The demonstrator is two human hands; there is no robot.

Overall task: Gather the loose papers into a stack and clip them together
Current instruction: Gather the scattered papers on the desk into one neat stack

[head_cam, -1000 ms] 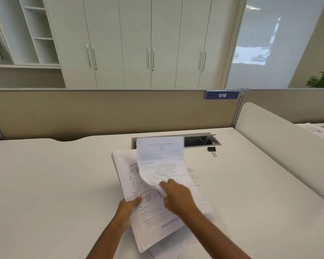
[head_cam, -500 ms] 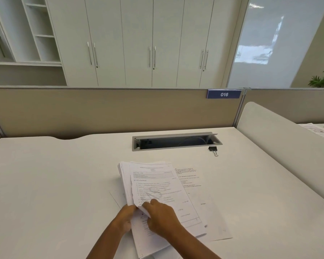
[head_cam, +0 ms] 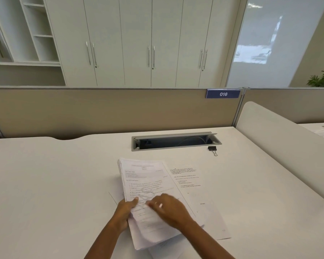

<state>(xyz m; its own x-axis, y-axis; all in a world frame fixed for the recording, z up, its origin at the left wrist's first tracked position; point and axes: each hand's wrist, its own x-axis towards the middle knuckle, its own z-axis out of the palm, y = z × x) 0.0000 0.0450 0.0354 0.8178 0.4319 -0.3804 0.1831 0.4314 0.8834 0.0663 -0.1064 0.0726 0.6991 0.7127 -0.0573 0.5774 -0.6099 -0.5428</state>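
Observation:
A stack of printed white papers lies on the white desk in front of me. My left hand grips its left edge, thumb on top. My right hand rests on the top sheet near the stack's lower half, fingers curled and blurred. One loose printed sheet lies flat to the right, partly under the stack. More paper pokes out below the stack at the near edge. A small black binder clip sits on the desk to the far right, beyond both hands.
An open cable tray is sunk into the desk behind the papers. A beige partition with a blue "016" tag closes the back. A white divider bounds the right side.
The sheet my right hand held up a second ago has been laid flat on top of the stack. My right hand has shifted slightly right on the top sheet.

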